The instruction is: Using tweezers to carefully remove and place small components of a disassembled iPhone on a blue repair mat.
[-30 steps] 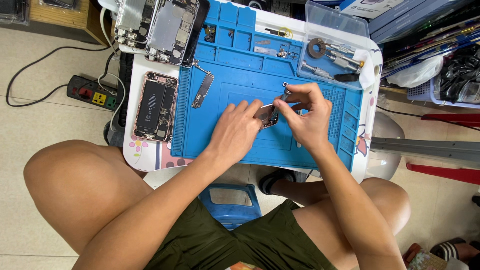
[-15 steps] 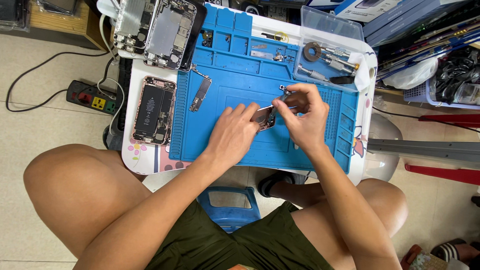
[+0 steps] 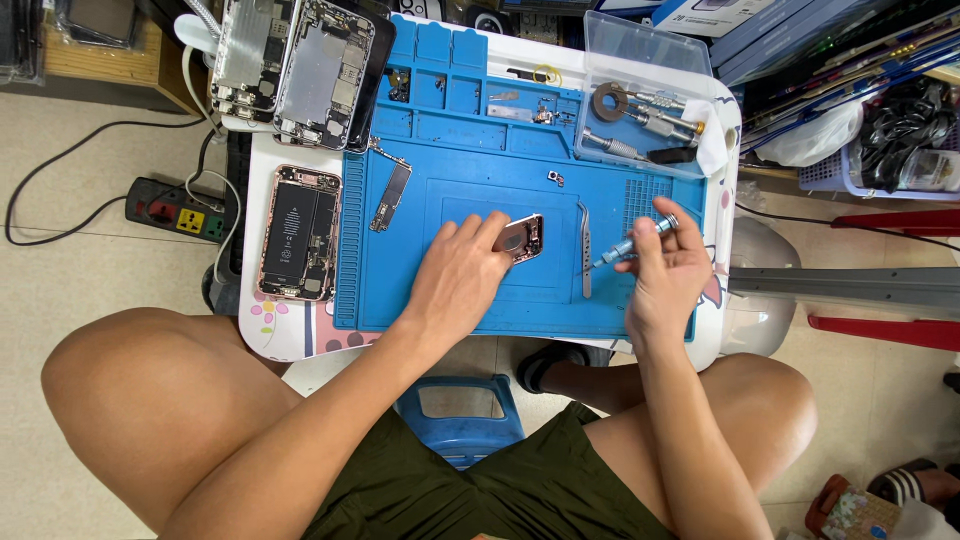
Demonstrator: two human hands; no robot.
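My left hand (image 3: pixel 458 280) pins the small rose-gold metal part (image 3: pixel 520 238) mid-mat; right hand (image 3: pixel 665 268) grips the blue precision screwdriver (image 3: pixel 632 243), keep it upright

Opened phone (image 3: pixel 299 233), power strip (image 3: pixel 175 210)

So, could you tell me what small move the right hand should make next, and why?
Probably bring the small screwdriver in the right hand back left to the small metal part. The left hand pins that part on the blue mat, while the driver's tip sits off it, beside the tweezers.
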